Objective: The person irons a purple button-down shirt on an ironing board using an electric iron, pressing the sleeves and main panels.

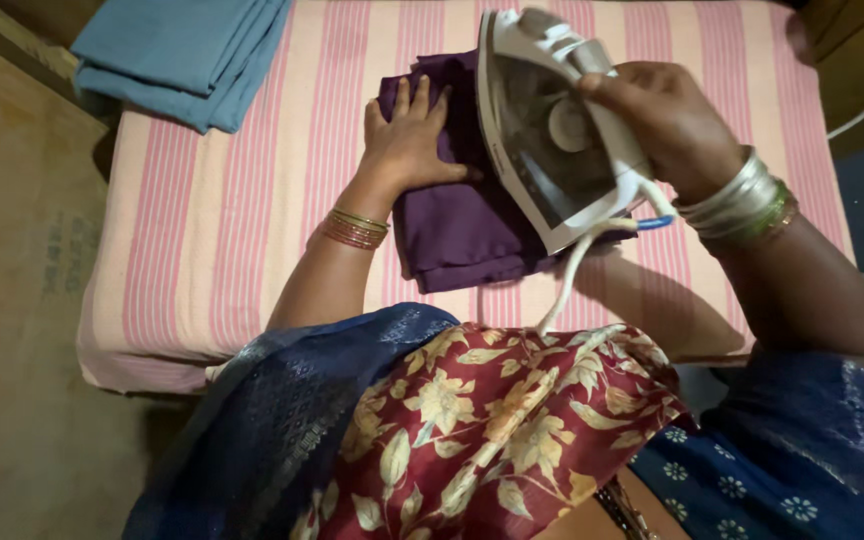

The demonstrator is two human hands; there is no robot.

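- Purple folded cloth [457,225] is lying on the pink-striped padded board [202,230], long axis running toward the person.
- Left hand [407,145] is pressing flat on it, fingers spread, grasping nothing.
- Right hand [672,120] is gripping one white electric iron [552,130], tilted up just right of the cloth.
- One blue folded cloth [187,55] is lying far left of the purple one.

Striped table [222,230] with purple cloth [452,225], blue cloth [187,50]

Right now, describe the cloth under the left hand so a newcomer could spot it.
Start at the pink striped pad covering the table. Near its middle lies a folded purple cloth, pressed flat by the left hand, beside the white iron held in the right hand. The folded blue cloth lies apart at the far-left corner.
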